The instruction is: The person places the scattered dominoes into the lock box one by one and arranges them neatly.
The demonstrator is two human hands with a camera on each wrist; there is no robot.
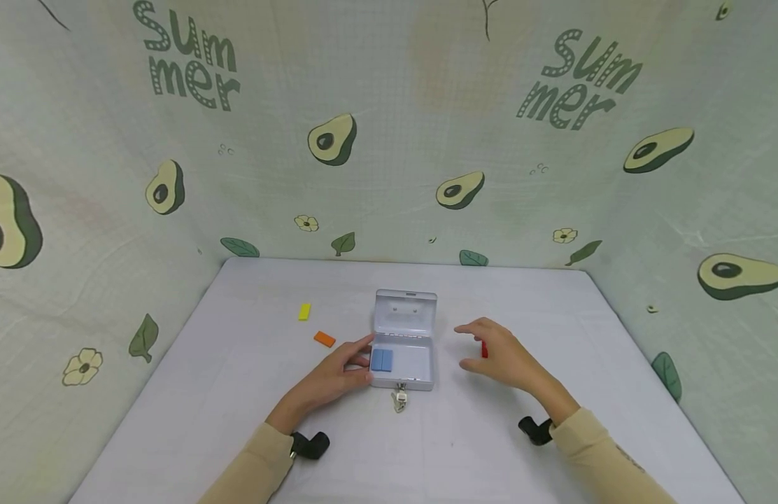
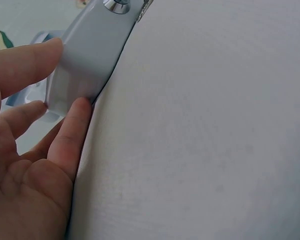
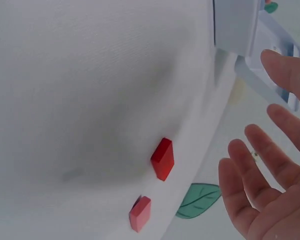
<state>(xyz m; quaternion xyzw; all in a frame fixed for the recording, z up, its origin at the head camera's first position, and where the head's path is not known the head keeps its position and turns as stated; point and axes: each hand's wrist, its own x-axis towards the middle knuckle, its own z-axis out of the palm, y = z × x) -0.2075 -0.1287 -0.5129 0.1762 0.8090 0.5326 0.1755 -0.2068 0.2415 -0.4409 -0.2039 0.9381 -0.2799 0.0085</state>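
Note:
A small pale cash box (image 1: 413,365) stands with its lid (image 1: 406,313) raised, and keys (image 1: 399,400) hang from its front lock. Two blue blocks (image 1: 381,360) lie side by side in its left part. My left hand (image 1: 332,371) touches the box's left side with thumb and fingertips, the fingers fairly straight. To the right of the box, my right hand (image 1: 505,355) hovers with fingers spread and nothing between them. Near it lie a red block (image 3: 163,159) and a pink block (image 3: 140,214); in the head view the hand partly covers the red one and the pink one is hidden.
Left of the box, an orange block (image 1: 324,339) and a yellow block (image 1: 304,311) lie on the white table (image 1: 263,287). Printed cloth (image 1: 389,84) hangs behind and on both sides. Each wrist wears a black camera.

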